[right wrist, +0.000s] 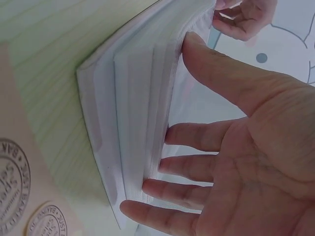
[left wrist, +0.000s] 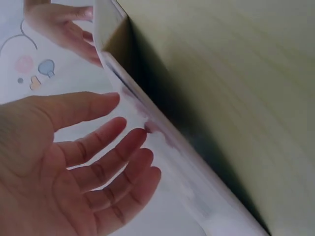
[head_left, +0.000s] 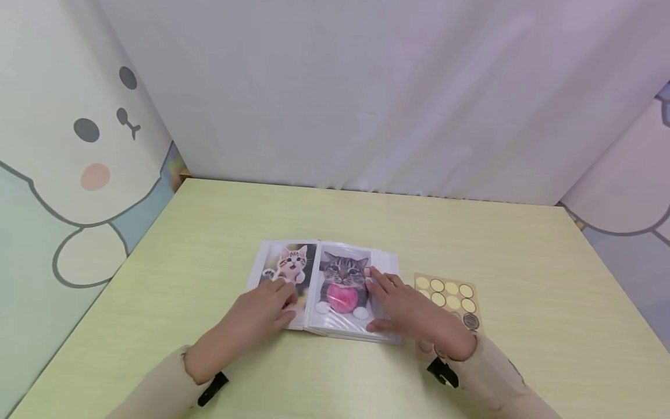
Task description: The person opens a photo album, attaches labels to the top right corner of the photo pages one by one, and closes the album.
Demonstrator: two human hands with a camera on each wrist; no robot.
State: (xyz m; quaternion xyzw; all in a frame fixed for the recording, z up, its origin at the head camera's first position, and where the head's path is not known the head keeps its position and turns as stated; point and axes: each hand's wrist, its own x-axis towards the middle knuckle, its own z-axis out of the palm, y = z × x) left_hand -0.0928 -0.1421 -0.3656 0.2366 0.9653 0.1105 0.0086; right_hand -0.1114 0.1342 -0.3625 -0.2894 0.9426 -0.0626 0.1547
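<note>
A photo album (head_left: pixel 388 265) lies open on the table, a kitten photo (head_left: pixel 290 265) on its left page and a grey tabby cat photo with a pink ball (head_left: pixel 342 282) on the right. My left hand (head_left: pixel 262 305) rests over the lower part of the left page, fingers loosely bent and holding nothing; it covers part of the kitten photo. Toward the right page's outer side, my right hand (head_left: pixel 410 305) spreads its fingers. In the right wrist view, the thumb and fingertips (right wrist: pixel 172 135) touch the edge of the thick page stack (right wrist: pixel 133 98).
A brown sheet of round stickers (head_left: pixel 445 285) lies right of the album, partly under my right forearm. Some stickers are pale yellow, others brown with printed lettering. The light wooden table (head_left: pixel 235 209) ends at a white curtain (head_left: pixel 314 105). Cartoon-printed panels (head_left: pixel 57 192) flank both sides.
</note>
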